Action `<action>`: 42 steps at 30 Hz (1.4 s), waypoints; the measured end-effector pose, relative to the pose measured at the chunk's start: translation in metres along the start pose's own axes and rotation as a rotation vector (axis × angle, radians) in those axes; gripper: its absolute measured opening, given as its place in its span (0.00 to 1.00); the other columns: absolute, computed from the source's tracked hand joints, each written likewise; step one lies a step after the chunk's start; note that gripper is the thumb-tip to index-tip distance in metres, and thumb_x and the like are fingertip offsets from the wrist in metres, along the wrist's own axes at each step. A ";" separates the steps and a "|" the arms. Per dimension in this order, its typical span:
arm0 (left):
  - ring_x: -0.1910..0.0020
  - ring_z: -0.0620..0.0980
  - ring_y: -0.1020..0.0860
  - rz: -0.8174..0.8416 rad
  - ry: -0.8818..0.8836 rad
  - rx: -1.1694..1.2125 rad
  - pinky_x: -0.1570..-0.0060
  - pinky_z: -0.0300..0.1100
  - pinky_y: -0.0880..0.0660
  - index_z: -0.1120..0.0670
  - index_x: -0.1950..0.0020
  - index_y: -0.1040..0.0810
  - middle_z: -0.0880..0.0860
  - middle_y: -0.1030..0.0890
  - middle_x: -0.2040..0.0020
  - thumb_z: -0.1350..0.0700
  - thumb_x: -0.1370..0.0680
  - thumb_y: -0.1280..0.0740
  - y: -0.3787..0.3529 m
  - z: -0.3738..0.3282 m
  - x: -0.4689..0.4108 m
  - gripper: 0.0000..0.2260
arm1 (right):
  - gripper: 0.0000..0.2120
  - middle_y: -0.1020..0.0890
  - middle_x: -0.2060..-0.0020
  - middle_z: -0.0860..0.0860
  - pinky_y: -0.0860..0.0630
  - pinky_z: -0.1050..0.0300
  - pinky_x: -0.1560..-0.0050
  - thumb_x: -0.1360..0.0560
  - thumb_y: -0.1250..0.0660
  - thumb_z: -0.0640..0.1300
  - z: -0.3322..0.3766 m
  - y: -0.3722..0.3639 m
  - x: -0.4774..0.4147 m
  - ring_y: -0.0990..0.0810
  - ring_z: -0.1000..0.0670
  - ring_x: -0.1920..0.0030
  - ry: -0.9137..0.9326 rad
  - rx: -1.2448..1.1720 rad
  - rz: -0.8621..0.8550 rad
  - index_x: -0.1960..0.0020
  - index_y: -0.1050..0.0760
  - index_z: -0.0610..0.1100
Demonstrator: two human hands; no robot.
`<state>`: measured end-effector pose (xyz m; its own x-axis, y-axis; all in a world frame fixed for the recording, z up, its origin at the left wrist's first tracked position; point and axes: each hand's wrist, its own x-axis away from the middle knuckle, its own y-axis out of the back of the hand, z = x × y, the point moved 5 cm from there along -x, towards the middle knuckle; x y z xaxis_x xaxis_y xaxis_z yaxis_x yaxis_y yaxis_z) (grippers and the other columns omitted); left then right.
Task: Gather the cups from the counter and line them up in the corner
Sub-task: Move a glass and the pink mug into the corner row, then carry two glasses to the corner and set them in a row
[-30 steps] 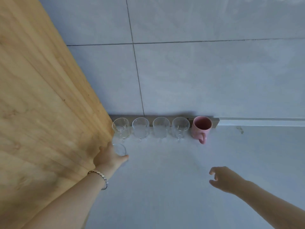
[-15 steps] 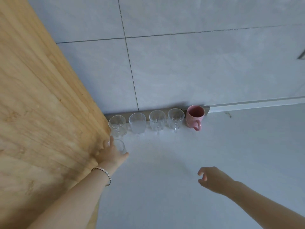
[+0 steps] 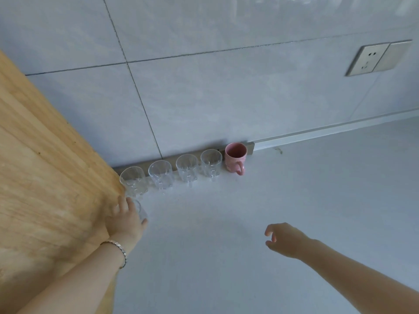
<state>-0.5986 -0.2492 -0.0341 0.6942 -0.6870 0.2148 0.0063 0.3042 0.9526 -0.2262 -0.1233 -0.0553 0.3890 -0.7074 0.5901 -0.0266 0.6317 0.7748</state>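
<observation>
— Where did the cups stand?

— Four clear glass mugs stood upright in a row along the foot of the tiled wall [image 3: 226, 98], from the first glass mug [image 3: 133, 181] by the wooden panel [image 3: 45, 177], through the second [image 3: 161, 174] and third [image 3: 187, 167], to the fourth [image 3: 211, 163]; a pink mug [image 3: 235, 158] closed the row at its right end, handle towards the camera; all sat on the pale bench [image 3: 294, 211].

— And the hands?

— The left hand [image 3: 125, 219], a bracelet [image 3: 119, 248] on its wrist, was wrapped around a fifth glass cup [image 3: 141, 211] just in front of the first mug, against the panel; the right hand [image 3: 285, 239] hovered above the bench, well apart from the row, fingers loosely curled and apart, gripping nothing.

— Anything else?

— A wall socket [image 3: 376, 57] at upper right.
</observation>
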 end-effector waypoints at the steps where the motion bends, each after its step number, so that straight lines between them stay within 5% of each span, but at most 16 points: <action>1: 0.27 0.57 0.43 -0.009 -0.049 -0.072 0.32 0.48 0.37 0.57 0.25 0.49 0.56 0.47 0.24 0.41 0.24 0.41 0.004 -0.012 0.006 0.34 | 0.15 0.22 0.43 0.52 0.28 0.59 0.43 0.24 0.39 0.50 -0.010 0.003 0.001 0.22 0.51 0.43 -0.017 -0.008 -0.007 0.38 0.28 0.50; 3: 0.25 0.57 0.47 0.019 -0.189 -0.123 0.30 0.49 0.40 0.56 0.24 0.49 0.56 0.47 0.24 0.44 0.22 0.42 0.014 -0.052 0.019 0.31 | 0.15 0.22 0.43 0.52 0.27 0.58 0.42 0.24 0.39 0.51 -0.031 0.009 0.005 0.22 0.51 0.43 -0.051 -0.030 -0.017 0.38 0.28 0.50; 8: 0.35 0.56 0.28 0.228 -0.562 -0.053 0.37 0.47 0.30 0.56 0.36 0.30 0.55 0.26 0.35 0.49 0.21 0.43 0.040 -0.200 0.081 0.17 | 0.17 0.23 0.41 0.52 0.28 0.58 0.42 0.24 0.39 0.52 -0.106 0.022 0.031 0.23 0.51 0.42 -0.116 -0.084 -0.012 0.36 0.29 0.51; 15: 0.37 0.54 0.26 0.288 -0.921 0.074 0.44 0.41 0.31 0.51 0.42 0.28 0.51 0.24 0.42 0.49 0.22 0.42 0.079 -0.432 0.222 0.12 | 0.19 0.25 0.38 0.50 0.29 0.57 0.43 0.23 0.41 0.52 -0.290 0.039 0.110 0.25 0.49 0.39 -0.255 -0.133 -0.056 0.33 0.32 0.50; 19: 0.38 0.53 0.26 0.293 -1.011 0.117 0.41 0.41 0.31 0.51 0.39 0.27 0.51 0.24 0.38 0.49 0.23 0.42 0.100 -0.553 0.307 0.15 | 0.19 0.27 0.35 0.50 0.29 0.56 0.41 0.22 0.42 0.51 -0.416 0.049 0.177 0.26 0.48 0.37 -0.350 -0.149 -0.079 0.32 0.33 0.49; 21: 0.45 0.54 0.25 0.293 -1.048 0.105 0.46 0.41 0.31 0.47 0.52 0.25 0.52 0.23 0.45 0.50 0.23 0.41 0.108 -0.606 0.344 0.06 | 0.18 0.27 0.35 0.49 0.29 0.54 0.42 0.23 0.42 0.50 -0.477 0.052 0.213 0.27 0.46 0.37 -0.408 -0.151 -0.091 0.34 0.31 0.47; 23: 0.54 0.53 0.30 0.275 -1.072 0.119 0.53 0.40 0.34 0.47 0.66 0.35 0.51 0.28 0.53 0.51 0.24 0.41 0.116 -0.653 0.378 0.10 | 0.18 0.26 0.37 0.47 0.28 0.55 0.44 0.23 0.42 0.49 -0.531 0.054 0.248 0.26 0.44 0.38 -0.472 -0.146 -0.103 0.36 0.29 0.44; 26: 0.50 0.54 0.27 0.277 -1.134 0.089 0.50 0.40 0.31 0.47 0.57 0.30 0.53 0.22 0.47 0.51 0.24 0.40 0.127 -0.713 0.421 0.02 | 0.17 0.23 0.39 0.44 0.27 0.55 0.49 0.23 0.42 0.46 -0.601 0.054 0.291 0.24 0.43 0.44 -0.583 -0.180 -0.117 0.38 0.27 0.42; 30: 0.40 0.53 0.25 0.270 -1.190 0.055 0.44 0.41 0.30 0.51 0.39 0.27 0.52 0.24 0.37 0.50 0.23 0.41 0.134 -0.781 0.457 0.15 | 0.18 0.26 0.37 0.47 0.30 0.56 0.48 0.24 0.40 0.47 -0.679 0.051 0.331 0.25 0.45 0.39 -0.713 -0.302 -0.192 0.35 0.30 0.46; 34: 0.38 0.53 0.25 0.304 -1.241 0.020 0.42 0.43 0.29 0.53 0.36 0.28 0.52 0.25 0.35 0.49 0.23 0.41 0.135 -0.848 0.478 0.17 | 0.19 0.28 0.35 0.48 0.31 0.56 0.40 0.23 0.40 0.49 -0.743 0.049 0.342 0.29 0.47 0.35 -0.770 -0.388 -0.212 0.33 0.32 0.47; 42: 0.34 0.56 0.29 0.265 -1.333 0.109 0.41 0.48 0.29 0.55 0.31 0.37 0.56 0.32 0.32 0.42 0.27 0.36 0.145 -1.027 0.517 0.29 | 0.19 0.24 0.38 0.50 0.32 0.59 0.44 0.24 0.39 0.50 -0.867 0.060 0.327 0.28 0.48 0.36 -0.903 -0.528 -0.266 0.34 0.30 0.48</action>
<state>0.5000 0.1175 -0.0061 -0.5502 -0.7456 0.3760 -0.1167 0.5145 0.8495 0.6981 -0.0419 -0.0120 -0.5052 -0.6776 0.5345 0.4435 0.3274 0.8343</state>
